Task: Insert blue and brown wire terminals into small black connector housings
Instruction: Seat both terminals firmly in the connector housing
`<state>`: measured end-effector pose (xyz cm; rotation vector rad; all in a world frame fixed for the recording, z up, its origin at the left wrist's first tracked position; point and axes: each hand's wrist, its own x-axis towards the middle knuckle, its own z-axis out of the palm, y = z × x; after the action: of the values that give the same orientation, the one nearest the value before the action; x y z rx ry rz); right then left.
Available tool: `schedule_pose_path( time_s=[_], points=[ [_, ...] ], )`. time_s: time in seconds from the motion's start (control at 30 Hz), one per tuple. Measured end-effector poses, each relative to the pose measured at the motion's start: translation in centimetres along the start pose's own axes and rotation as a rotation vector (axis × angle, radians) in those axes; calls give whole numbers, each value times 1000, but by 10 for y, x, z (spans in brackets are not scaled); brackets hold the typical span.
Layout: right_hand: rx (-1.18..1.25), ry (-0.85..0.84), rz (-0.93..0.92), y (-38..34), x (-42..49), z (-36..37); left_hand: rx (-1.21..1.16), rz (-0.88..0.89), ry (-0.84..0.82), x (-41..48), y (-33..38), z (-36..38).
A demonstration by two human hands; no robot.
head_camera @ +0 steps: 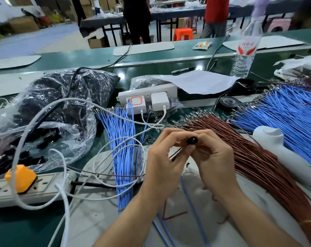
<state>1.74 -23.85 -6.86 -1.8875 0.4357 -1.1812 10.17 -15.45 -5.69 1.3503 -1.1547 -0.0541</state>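
Note:
A small black connector housing (192,140) sits between the fingertips of both hands at the middle of the view. My right hand (214,157) pinches it from the right. My left hand (162,157) pinches thin wires that run up to the housing from below left; one looks brown. A blue wire (192,202) hangs down between my wrists. A bundle of blue wires (123,139) lies to the left of my hands, a fan of brown wires (249,154) to the right, and another blue fan (290,114) further right. A clear bag of black housings (49,122) lies at the left.
Two power strips (44,186) (147,94) with chargers and looping white cables (62,157) crowd the left and middle. A white handheld device (283,154), a tape roll (228,102), paper (195,81) and a water bottle (245,54) stand around. People stand at far tables.

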Motion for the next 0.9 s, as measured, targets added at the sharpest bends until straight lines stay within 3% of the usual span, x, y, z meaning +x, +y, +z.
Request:
schedule_pose_path(
  time_s=[0.6,0.9],
  points=[
    [-102,-135,51,3,0,1,78,-12,-9,-2,-1,-1],
    [53,-160,291,3,2,-2,-95,-104,40,-4,4,0]
  ],
)
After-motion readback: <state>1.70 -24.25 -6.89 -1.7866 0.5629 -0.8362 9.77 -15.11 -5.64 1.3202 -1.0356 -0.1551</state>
